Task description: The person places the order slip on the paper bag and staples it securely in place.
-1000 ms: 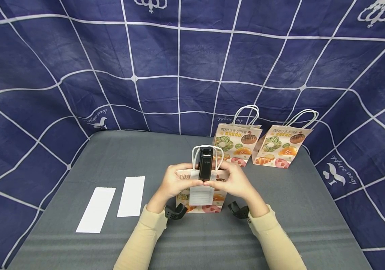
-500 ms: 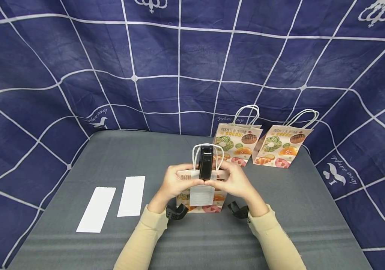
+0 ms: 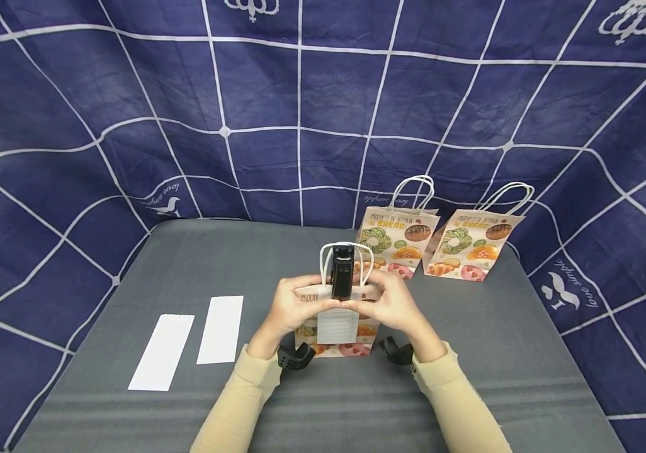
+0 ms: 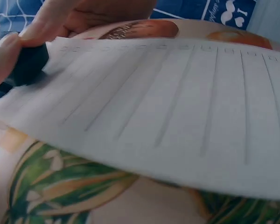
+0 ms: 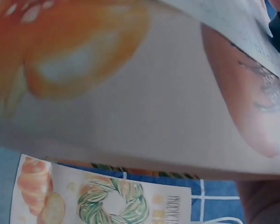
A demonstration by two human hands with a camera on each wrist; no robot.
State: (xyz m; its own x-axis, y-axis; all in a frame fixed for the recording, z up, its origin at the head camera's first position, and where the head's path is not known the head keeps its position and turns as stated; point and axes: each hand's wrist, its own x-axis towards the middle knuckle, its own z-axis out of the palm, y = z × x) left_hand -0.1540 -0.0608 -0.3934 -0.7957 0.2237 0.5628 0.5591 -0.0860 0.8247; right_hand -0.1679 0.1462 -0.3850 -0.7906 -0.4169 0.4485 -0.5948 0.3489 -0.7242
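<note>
A paper gift bag [image 3: 308, 352] printed with breads stands in the middle of the table, its white rope handles up. Over its top edge, between the handles, sits a black stapler [image 3: 342, 274]. Below the stapler, a sheet of white lined paper [image 3: 337, 327] lies flat on the bag's front; it fills much of the left wrist view. My left hand [image 3: 294, 305] and right hand [image 3: 393, 303] grip from either side, thumbs meeting at the stapler's near end. The other fingers reach behind the bag's top and are partly hidden.
Two matching bags, one [image 3: 399, 236] behind the held bag and one [image 3: 473, 245] farther right, stand at the back right. Two white paper strips, one [image 3: 161, 352] nearer the left edge and another [image 3: 220, 330], lie on the grey table [image 3: 232, 258]. A blue curtain [image 3: 266, 157] hangs behind.
</note>
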